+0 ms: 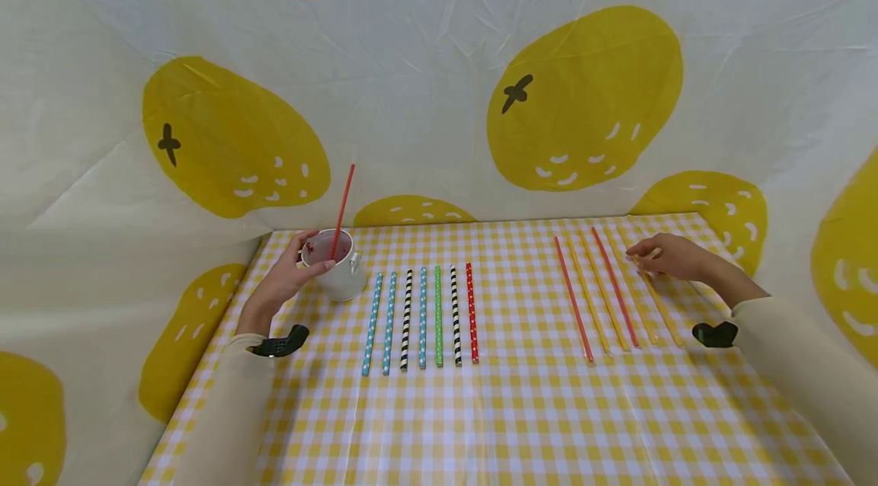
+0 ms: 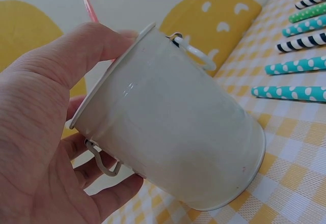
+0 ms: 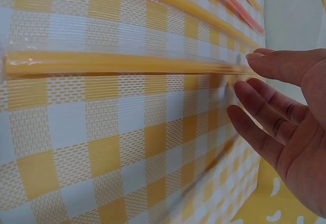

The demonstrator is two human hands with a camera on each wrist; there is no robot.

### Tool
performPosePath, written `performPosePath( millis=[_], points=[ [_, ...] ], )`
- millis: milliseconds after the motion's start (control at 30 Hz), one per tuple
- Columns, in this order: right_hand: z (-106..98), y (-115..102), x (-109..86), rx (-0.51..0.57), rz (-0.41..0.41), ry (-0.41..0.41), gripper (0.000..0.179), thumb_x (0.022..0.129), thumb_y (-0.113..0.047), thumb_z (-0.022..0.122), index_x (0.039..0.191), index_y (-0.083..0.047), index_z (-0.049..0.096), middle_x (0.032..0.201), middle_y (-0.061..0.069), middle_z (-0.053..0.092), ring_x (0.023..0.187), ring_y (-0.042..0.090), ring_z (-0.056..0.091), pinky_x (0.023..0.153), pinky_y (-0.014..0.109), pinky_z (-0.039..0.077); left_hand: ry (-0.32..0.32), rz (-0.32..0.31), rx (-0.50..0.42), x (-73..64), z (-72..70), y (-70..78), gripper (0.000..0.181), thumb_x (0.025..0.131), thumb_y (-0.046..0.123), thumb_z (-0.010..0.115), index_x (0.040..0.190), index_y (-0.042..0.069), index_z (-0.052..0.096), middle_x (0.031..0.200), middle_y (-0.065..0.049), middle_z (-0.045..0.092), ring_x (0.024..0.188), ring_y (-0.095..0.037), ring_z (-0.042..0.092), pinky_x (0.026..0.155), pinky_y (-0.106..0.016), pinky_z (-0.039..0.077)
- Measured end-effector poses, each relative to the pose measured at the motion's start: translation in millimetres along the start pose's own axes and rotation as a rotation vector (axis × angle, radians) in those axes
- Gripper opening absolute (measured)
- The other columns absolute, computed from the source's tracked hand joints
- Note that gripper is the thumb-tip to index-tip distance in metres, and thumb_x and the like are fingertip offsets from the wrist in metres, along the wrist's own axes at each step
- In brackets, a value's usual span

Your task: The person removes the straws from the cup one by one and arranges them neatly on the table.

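My left hand [image 1: 291,276] grips a small white metal bucket [image 2: 173,117] by its upper part, thumb over the rim and fingers round the side near a looped handle. One red straw [image 1: 344,208] leans upright inside the bucket. Over the far right of the table, my right hand [image 1: 671,257] reaches to an orange straw [image 3: 122,63] in a clear wrapper, lying on the cloth. Thumb and fingertips stand on either side of that straw's far end, fingers loosely extended. Beside it lie more wrapped straws, orange [image 1: 593,292] and red [image 1: 573,299].
Patterned paper straws lie in a row right of the bucket: blue dotted [image 1: 373,324], black striped [image 1: 406,318], green dotted [image 1: 439,316] and red dotted [image 1: 472,312]. A yellow checked cloth [image 1: 521,425] covers the table. Behind it hangs a sheet [image 1: 425,90] with yellow fruit prints.
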State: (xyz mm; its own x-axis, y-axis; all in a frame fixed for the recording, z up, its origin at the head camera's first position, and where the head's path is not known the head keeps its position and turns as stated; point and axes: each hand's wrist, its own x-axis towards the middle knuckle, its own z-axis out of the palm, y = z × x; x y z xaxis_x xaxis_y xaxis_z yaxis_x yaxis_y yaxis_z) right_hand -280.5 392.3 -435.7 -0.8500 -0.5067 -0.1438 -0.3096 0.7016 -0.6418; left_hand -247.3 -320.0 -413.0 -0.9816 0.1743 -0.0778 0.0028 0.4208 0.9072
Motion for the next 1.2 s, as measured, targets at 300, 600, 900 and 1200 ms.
performPosePath(
  millis=[300,600,900,1200],
  points=[
    [-4.4,-21.7,8.7,-0.085,0.038,0.055,0.034,0.101,-0.002,0.059,0.132,0.013,0.059,0.132,0.035,0.058,0.103,0.042,0.066,0.075,0.04,0.056,0.013,0.021,0.012,1.6,-2.1,-8.0,0.086,0.096,0.027,0.072,0.162,0.016,0.017,0.16,-0.016,0.025,0.136,-0.04,0.035,0.105,-0.052,0.034],
    [-5.5,-59.4,23.7,-0.04,0.0,0.106,0.035,0.105,-0.012,0.057,0.135,0.004,0.06,0.131,0.027,0.061,0.109,0.039,0.064,0.082,0.042,0.055,0.0,0.0,0.013,-3.3,0.4,2.4,0.086,0.098,0.022,0.069,0.162,0.012,0.014,0.162,-0.02,0.019,0.139,-0.043,0.03,0.108,-0.056,0.032],
    [4.0,-102.6,49.6,0.1,-0.096,0.13,0.036,0.106,-0.015,0.055,0.139,-0.002,0.06,0.136,0.021,0.061,0.117,0.039,0.06,0.087,0.032,0.054,0.013,0.012,0.008,-0.7,2.0,-6.9,0.085,0.097,0.025,0.072,0.161,0.015,0.018,0.16,-0.017,0.023,0.138,-0.041,0.032,0.108,-0.054,0.033],
    [18.6,-133.8,78.6,0.161,-0.149,0.148,0.036,0.106,-0.016,0.055,0.141,-0.009,0.06,0.14,0.015,0.059,0.12,0.033,0.06,0.097,0.049,0.049,0.015,0.031,0.013,-0.1,2.7,-6.3,0.083,0.096,0.024,0.072,0.16,0.014,0.019,0.157,-0.018,0.027,0.134,-0.04,0.035,0.104,-0.05,0.035]
  ],
)
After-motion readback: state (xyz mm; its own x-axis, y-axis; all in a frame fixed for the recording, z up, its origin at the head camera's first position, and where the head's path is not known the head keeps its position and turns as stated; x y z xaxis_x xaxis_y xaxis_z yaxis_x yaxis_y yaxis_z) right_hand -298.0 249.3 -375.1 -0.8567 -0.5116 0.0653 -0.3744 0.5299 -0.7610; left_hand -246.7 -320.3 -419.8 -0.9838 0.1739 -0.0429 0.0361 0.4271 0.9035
